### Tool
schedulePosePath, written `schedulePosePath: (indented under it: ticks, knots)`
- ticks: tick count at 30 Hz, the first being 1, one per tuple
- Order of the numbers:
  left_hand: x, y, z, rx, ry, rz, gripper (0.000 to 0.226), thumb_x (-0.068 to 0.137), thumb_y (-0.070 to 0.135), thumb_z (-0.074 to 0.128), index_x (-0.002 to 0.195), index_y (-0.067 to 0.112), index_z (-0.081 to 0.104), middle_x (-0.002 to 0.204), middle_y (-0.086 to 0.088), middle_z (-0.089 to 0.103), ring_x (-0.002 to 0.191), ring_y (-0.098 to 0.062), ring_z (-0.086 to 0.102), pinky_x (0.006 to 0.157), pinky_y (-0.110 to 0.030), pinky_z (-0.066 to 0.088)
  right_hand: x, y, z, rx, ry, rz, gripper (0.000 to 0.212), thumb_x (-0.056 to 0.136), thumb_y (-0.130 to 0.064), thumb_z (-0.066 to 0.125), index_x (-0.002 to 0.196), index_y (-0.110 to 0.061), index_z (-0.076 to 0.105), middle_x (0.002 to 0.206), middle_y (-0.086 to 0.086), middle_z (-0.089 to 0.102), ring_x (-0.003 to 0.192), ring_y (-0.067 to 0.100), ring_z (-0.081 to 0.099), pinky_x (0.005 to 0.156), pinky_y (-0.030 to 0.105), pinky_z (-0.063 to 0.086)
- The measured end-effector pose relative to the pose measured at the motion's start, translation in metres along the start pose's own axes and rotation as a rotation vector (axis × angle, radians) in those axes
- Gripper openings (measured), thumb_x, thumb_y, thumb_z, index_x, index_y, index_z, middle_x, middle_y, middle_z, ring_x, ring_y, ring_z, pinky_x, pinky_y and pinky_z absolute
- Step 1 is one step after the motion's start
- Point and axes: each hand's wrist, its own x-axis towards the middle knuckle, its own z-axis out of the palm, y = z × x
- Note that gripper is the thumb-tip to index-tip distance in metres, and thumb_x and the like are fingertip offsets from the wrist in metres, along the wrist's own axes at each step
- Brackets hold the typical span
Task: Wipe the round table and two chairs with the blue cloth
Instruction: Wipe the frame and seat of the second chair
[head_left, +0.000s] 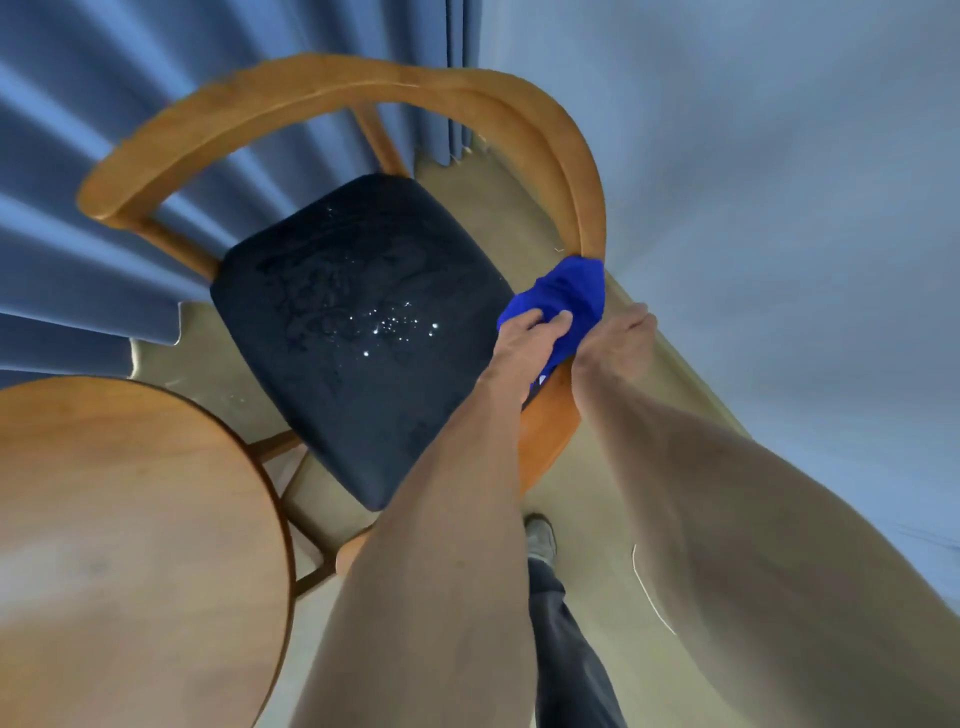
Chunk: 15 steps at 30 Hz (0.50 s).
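Note:
A wooden chair (332, 88) with a curved rail and a dark padded seat (353, 322) stands in front of me. The blue cloth (566, 291) is bunched round the rail's right side. My left hand (530, 335) grips the cloth from the seat side, thumb on top. On the outer side, my right hand (615, 338) closes on the same cloth-wrapped stretch of rail, its fingertips hidden behind it. Small bright specks lie on the seat. The round wooden table (130, 519) is at the lower left. No second chair is in view.
Blue curtains (78, 104) hang behind the chair on the left, and a pale wall (779, 156) runs along the right. My leg and shoe (540, 535) stand on the beige floor beside the chair. The table edge nearly touches the chair's front.

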Motion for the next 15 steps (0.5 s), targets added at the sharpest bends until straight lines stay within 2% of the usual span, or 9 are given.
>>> schedulePosePath:
  ticks: [6, 10, 13, 15]
  knots:
    - [0.022, 0.05, 0.012, -0.009, 0.065, 0.056, 0.032, 0.088, 0.037, 0.066, 0.069, 0.019, 0.048, 0.071, 0.001, 0.053, 0.068, -0.017, 0.052, 0.065, -0.032, 0.046, 0.001, -0.006, 0.006, 0.013, 0.035, 0.119, 0.045, 0.103, -0.035, 0.024, 0.099, -0.009, 0.06, 0.085, -0.001, 0.06, 0.082, 0.021, 0.058, 0.078, 0.031, 0.043]
    - [0.032, 0.084, 0.01, -0.119, 0.139, -0.042, 0.014, 0.094, 0.03, 0.048, 0.09, 0.019, 0.054, 0.086, 0.0, 0.059, 0.078, -0.017, 0.055, 0.071, -0.033, 0.047, 0.006, -0.018, 0.006, -0.062, 0.024, 0.101, 0.04, 0.101, -0.033, 0.022, 0.088, -0.012, 0.053, 0.074, -0.002, 0.052, 0.081, 0.026, 0.059, 0.077, 0.036, 0.045]
    - [0.041, 0.095, 0.007, -0.081, 0.15, -0.044, 0.013, 0.092, 0.02, 0.05, 0.08, 0.017, 0.053, 0.077, -0.002, 0.055, 0.074, -0.019, 0.053, 0.071, -0.035, 0.048, 0.011, -0.043, 0.016, -0.089, 0.004, 0.055, 0.038, 0.101, -0.036, 0.02, 0.087, -0.016, 0.05, 0.071, -0.004, 0.051, 0.074, 0.021, 0.057, 0.07, 0.036, 0.045]
    - [0.047, 0.101, 0.006, -0.083, 0.16, 0.0, 0.02, 0.09, 0.018, 0.054, 0.071, 0.016, 0.05, 0.068, 0.0, 0.051, 0.065, -0.016, 0.048, 0.059, -0.029, 0.045, 0.018, -0.065, 0.026, -0.107, 0.013, -0.004, 0.039, 0.102, -0.037, 0.02, 0.087, -0.016, 0.051, 0.068, -0.004, 0.05, 0.068, 0.019, 0.054, 0.062, 0.032, 0.04]
